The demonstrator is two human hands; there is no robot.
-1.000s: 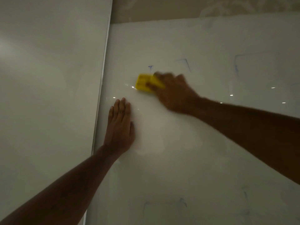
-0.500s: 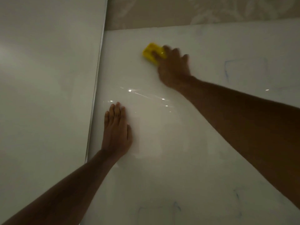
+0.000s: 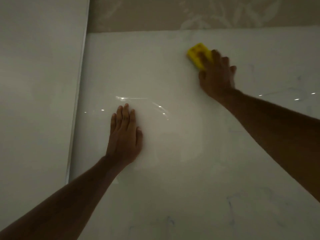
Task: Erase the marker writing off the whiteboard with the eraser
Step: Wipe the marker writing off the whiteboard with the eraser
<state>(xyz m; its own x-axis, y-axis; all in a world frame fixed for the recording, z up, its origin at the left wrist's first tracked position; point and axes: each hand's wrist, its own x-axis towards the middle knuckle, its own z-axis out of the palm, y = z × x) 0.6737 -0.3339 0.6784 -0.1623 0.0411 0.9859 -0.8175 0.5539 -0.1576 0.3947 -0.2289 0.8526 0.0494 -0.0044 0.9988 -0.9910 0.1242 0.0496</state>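
The right hand (image 3: 217, 78) has its grip closed on the yellow eraser (image 3: 199, 55), fingers lying over the back of it and pressing it flat to the whiteboard (image 3: 173, 75) near the board's top edge. The hand is blurred, so exactly how the thumb sits cannot be told. The left hand (image 3: 123, 135) holds nothing; it lies open, palm flat against the board lower down and to the left, well apart from the eraser.

Faint marker traces (image 3: 230, 205) remain toward the lower right, and more thin lines (image 3: 294, 91) show at the right edge. The light is dim and the gloss throws bright reflections (image 3: 122, 98), so pale strokes could easily be missed. With the eraser close to the top edge, a stroke carried upward could run off the board onto the wall (image 3: 173, 13).
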